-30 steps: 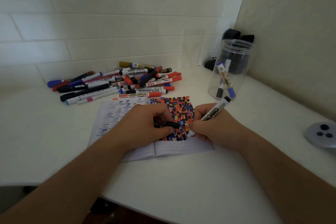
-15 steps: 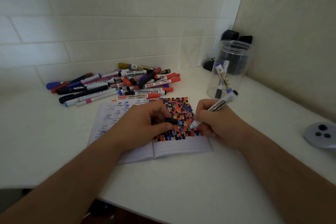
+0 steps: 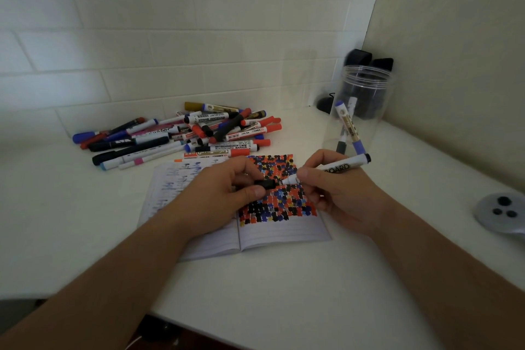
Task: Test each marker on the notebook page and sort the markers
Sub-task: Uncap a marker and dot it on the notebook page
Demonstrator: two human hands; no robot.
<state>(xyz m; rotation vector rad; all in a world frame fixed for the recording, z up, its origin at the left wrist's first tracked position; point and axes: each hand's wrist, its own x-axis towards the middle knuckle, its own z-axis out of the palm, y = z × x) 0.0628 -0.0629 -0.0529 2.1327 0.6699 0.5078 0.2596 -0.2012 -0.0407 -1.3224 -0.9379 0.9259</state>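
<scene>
— Head view: what are the hands doing?
— The right hand [image 3: 338, 193] grips a white marker [image 3: 332, 169], its tip pointing at a black cap [image 3: 265, 184] pinched in the left hand's [image 3: 224, 193] fingers, both above the open notebook [image 3: 278, 233] on the white surface [image 3: 284, 293].
— And the rest?
— A marker pile [image 3: 181, 136] lies behind the notebook; a clear jar [image 3: 366, 88] at right holds a few markers.

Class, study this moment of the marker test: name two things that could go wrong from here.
1. The left hand pinches the small black cap beside the tip of the white whiteboard marker gripped by the right hand; a misaligned push could ink the fingers.
2. The tall clear plastic jar stands just behind; an outward swing might topple it.
</scene>
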